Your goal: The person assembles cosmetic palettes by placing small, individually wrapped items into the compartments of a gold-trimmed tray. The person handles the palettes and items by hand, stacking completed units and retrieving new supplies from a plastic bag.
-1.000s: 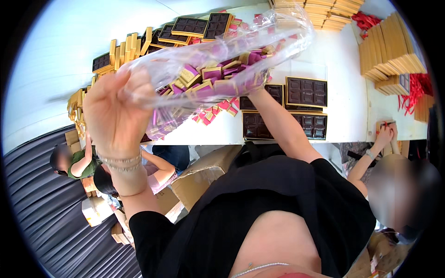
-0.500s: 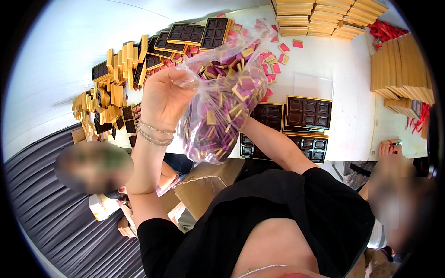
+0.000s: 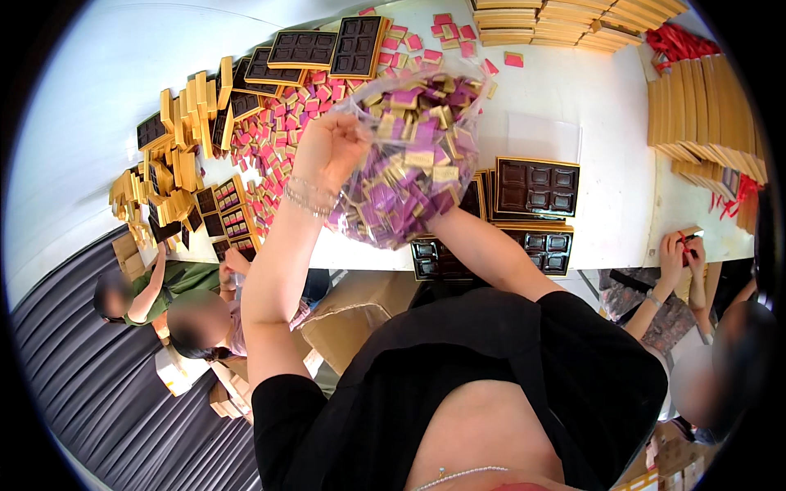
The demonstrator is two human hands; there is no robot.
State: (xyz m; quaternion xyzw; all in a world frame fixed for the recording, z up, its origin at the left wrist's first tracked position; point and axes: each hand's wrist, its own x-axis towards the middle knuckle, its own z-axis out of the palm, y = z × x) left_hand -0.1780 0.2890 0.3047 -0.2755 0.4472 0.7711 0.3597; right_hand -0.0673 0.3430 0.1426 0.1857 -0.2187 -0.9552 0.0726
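Centre frame: clear bag [image 3: 409,164] of purple and gold wrapped pieces held up over the white tabletop [image 3: 565,98]. Left hand [image 3: 332,147] fisted, grip closed on the gathered bag edge at its left side. Right hand hidden behind the bag; only the forearm shows, running up under it. Cannot tell its grip.

Bag reads full and bulging; none of its contents seen on the tabletop below. Dark trays [image 3: 536,186] right of the bag, gold-edged, cells appear unfilled. More trays [image 3: 327,47] at upper centre. Pink pieces [image 3: 286,135] loose in a heap at upper left. Gold boxes [image 3: 176,123] piled at left; flat gold stacks [image 3: 704,106] at upper right.

Judgement: filling looks barely begun; bag still loaded, trays still to fill.

Other persons at lower left and right edge.
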